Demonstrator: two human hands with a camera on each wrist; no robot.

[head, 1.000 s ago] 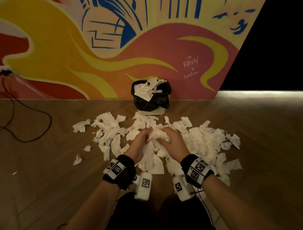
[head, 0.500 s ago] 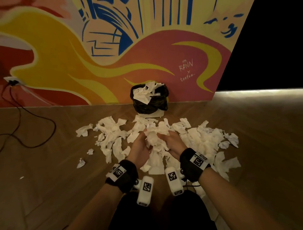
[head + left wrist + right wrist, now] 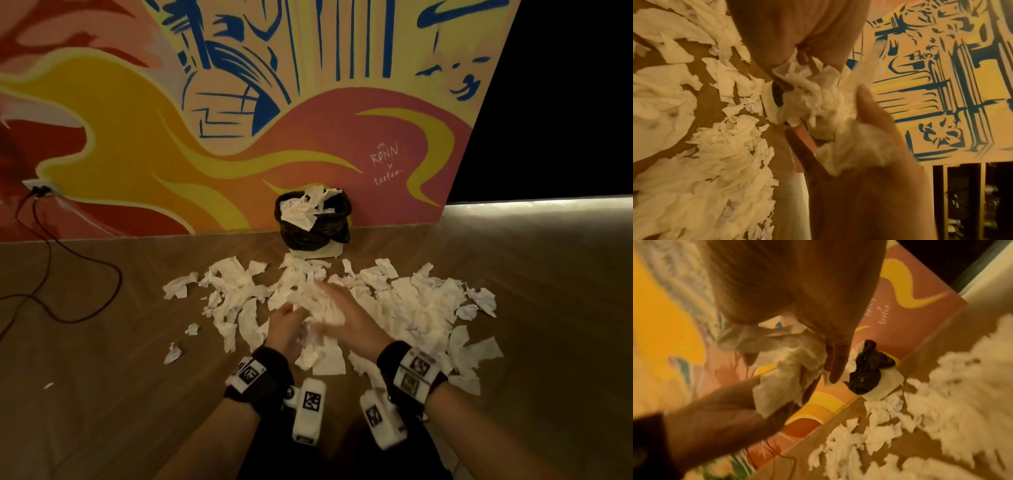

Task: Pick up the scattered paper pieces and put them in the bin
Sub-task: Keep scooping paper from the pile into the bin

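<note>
Both hands were raised together above the floor (image 3: 102, 394), pressing a wad (image 3: 317, 303) of white paper between them. The left hand (image 3: 286, 329) had its fingers curled up around the lower side of the wad. The right hand (image 3: 356, 320) covered the wad from above and the right, its fingers bent over the paper; motion blur in the head view hid the exact finger positions. In the left wrist view the wad (image 3: 818, 100) sat squeezed between the two palms, with torn ends sticking out. In the right wrist view the wad (image 3: 785, 369) lay under the right fingers (image 3: 836, 363), with the left hand (image 3: 719, 423) closing in from 8 o'clock.

The scattered pieces (image 3: 411, 301) lay on the floor beneath and around the hands, in a wide band running from 9 o'clock to 3 o'clock of them, thickest on the 3 o'clock side. A few small scraps (image 3: 173, 353) lay apart at 8 o'clock.

The bin (image 3: 313, 222), lined with a black bag and holding paper heaped above its rim, stood at 12 o'clock of the hands against the mural (image 3: 171, 154). A black cable (image 3: 68, 274) trailed across the floor at 10 o'clock.
</note>
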